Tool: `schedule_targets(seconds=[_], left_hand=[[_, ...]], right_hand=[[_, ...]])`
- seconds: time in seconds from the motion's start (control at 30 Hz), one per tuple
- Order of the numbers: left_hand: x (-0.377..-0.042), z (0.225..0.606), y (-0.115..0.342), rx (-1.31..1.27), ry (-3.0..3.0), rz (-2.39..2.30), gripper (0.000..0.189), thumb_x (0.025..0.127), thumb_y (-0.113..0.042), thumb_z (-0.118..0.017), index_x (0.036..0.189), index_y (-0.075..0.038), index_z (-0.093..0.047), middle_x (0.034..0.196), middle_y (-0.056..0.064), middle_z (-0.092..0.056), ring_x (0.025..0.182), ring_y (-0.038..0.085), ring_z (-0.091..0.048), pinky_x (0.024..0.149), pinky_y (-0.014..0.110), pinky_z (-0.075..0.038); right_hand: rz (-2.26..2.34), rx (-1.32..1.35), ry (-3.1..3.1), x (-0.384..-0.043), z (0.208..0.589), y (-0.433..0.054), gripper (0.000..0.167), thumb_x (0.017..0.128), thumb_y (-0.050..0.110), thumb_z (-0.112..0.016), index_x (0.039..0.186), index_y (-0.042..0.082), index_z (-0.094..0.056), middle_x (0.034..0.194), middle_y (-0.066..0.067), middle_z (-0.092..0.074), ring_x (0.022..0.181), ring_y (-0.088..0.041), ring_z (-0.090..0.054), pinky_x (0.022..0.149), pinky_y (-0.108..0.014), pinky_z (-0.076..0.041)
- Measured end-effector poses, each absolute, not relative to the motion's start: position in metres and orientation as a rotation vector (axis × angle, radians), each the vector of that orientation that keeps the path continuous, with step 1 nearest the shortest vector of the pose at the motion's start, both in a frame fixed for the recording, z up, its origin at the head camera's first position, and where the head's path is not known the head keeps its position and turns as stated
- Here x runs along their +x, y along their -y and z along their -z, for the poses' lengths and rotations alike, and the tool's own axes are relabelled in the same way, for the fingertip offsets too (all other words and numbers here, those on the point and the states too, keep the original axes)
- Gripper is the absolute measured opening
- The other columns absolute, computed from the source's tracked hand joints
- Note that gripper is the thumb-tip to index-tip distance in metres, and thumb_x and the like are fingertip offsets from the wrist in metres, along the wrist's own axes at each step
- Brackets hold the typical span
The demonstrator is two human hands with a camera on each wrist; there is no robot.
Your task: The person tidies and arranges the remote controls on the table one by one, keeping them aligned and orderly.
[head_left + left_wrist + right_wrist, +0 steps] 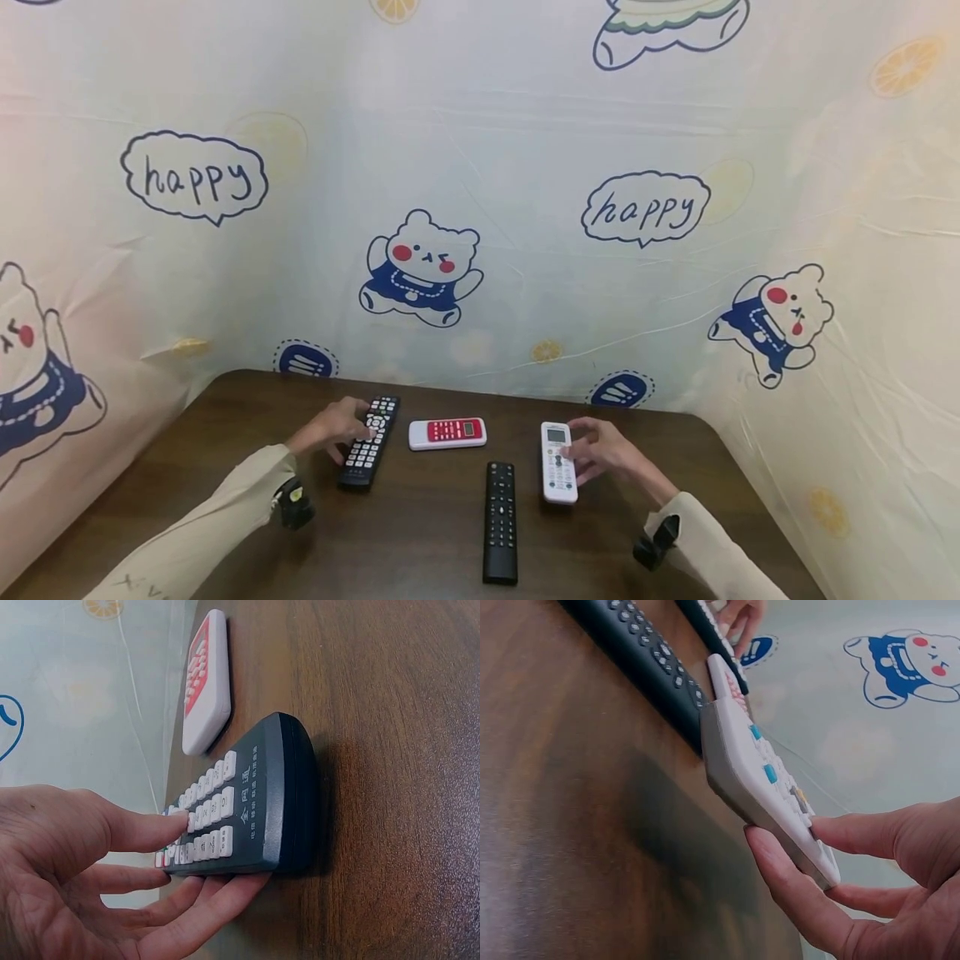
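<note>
My left hand (pixel 341 427) grips a black remote control with white buttons (pixel 367 454) at the left of the table. In the left wrist view its thumb lies on the white keys and its fingers are at the side and underside of the black remote (pixel 255 802). On the right, my right hand (pixel 600 454) pinches a white air-conditioner remote (pixel 556 487) with a small screen. The right wrist view shows the thumb on its button face and fingers at its edge and back, with a shadow on the wood below the white remote (pixel 742 765).
A white remote with a red button panel (pixel 420 435) lies crosswise between the hands, toward the back. Nearer the front, a slim black remote (pixel 500 517) lies lengthwise on the dark wooden table (pixel 420 533). A printed curtain (pixel 525 300) hangs along the back and sides.
</note>
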State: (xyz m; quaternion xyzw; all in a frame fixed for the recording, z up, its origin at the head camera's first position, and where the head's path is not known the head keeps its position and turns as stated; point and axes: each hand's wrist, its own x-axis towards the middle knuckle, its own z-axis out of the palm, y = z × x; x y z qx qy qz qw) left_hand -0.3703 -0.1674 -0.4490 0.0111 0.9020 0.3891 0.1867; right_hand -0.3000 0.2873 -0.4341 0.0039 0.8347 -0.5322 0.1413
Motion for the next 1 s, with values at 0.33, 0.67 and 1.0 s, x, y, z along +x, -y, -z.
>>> schedule_targets(seconds=[0.33,0.67,1.0], left_hand=[[-0.373,0.447,0.17,0.025,-2.524,-1.086,0.069,0.099,-0.002,-0.066,0.155,0.014,-0.03,0.136,0.041,-0.051,0.113,0.049,-0.062,0.068,0.048,-0.067],[-0.37,0.45,0.166,0.029,-2.519,-1.09,0.068,0.098,-0.001,-0.068,0.153,0.015,-0.032,0.133,0.039,-0.054,0.108,0.046,-0.063,0.069,0.049,-0.067],[-0.371,0.449,0.168,0.043,-2.524,-1.086,0.067,0.099,-0.002,-0.066,0.154,0.015,-0.031,0.133,0.039,-0.054,0.109,0.046,-0.064,0.068,0.048,-0.067]], right_hand=[[1.529,-0.033,-2.435,-0.288,0.437,-0.279,0.065,0.093,0.004,-0.077,0.148,-0.009,-0.043,0.107,-0.023,-0.07,0.078,-0.025,-0.073,0.069,-0.045,-0.068],[1.496,-0.087,-2.426,-0.275,0.442,-0.279,0.064,0.093,0.003,-0.076,0.147,-0.011,-0.043,0.104,-0.02,-0.071,0.077,-0.026,-0.074,0.068,-0.047,-0.067],[1.519,-0.09,-2.402,-0.267,0.445,-0.27,0.064,0.094,0.003,-0.076,0.147,-0.011,-0.043,0.104,-0.019,-0.071,0.076,-0.026,-0.074,0.067,-0.046,-0.067]])
